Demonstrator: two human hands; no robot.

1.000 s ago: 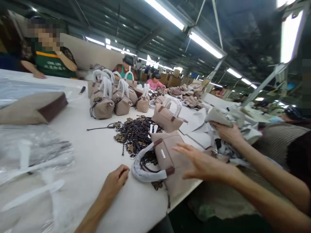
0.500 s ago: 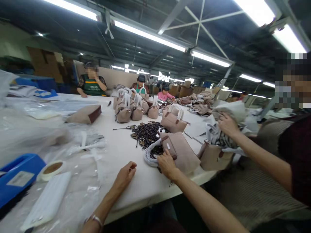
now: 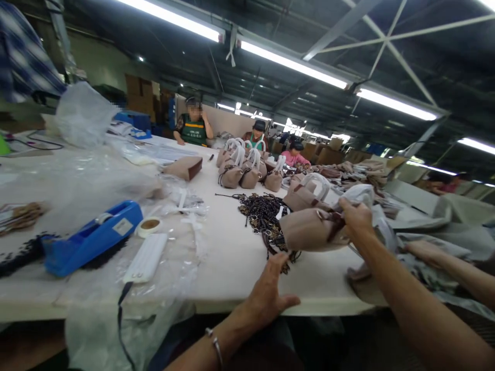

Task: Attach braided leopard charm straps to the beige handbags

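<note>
A beige handbag [image 3: 305,230] with brown trim is tilted on its side above the table. My right hand [image 3: 358,222] is closed on it at its top end, by the white-wrapped handles. My left hand [image 3: 270,288] is over the table's front edge, thumb spread from the fingers and nothing in it. Its fingertips are just below the handbag's near end, beside a heap of dark braided straps with metal rings [image 3: 263,216]. Behind the held bag, another beige handbag [image 3: 303,195] with wrapped handles lies on the table.
Several handbags [image 3: 251,176] stand farther back. On the left are a blue tape dispenser [image 3: 95,234], a tape roll [image 3: 150,225], a white power strip [image 3: 146,257] and clear plastic [image 3: 96,175]. A co-worker's hand [image 3: 423,252] works among bags at right. Other people sit across the table.
My right hand has lifted the handbag off the table and turned it. My left hand has moved right, toward the bag, and its fingers have opened. The view has swung left.
</note>
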